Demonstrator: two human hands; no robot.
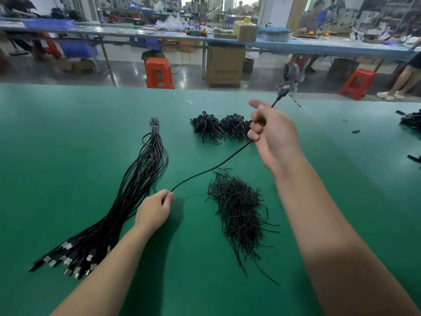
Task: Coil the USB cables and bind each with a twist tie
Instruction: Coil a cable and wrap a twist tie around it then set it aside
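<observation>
A: Which step is going on rn?

B: Looks like the start of one coil, imo. One cable (211, 168) is being held out between both hands, above the green worktop (68, 124). Right hand (272, 135) is raised, fingers curled round the cable near its plug (283, 91), which is sticking up past the thumb. Left hand (155, 209) is sitting low, pinching the cable further along w/ thumb and fingertips.

A: Any loops made?

B: None showing. The stretch between the hands is running nearly straight, sagging a bit. Can't tell where the far end is lying; it's lost past the left hand.

A: Where's the rest of the stock?

B: Bundle of loose cables (136, 185) is lying on the worktop just left of the left hand, plugs fanned toward the near edge. Pile of twist ties (239, 213) is sitting between the two arms. Finished coils (218, 128) are heaped farther back, partly behind the right hand.

A: So next?

B: Prob. winding the length into even loops round one hand, keeping the other feeding it w/o kinks. Then a hand needs freeing to pick a single tie from that tangle, which may be fiddly.
</observation>
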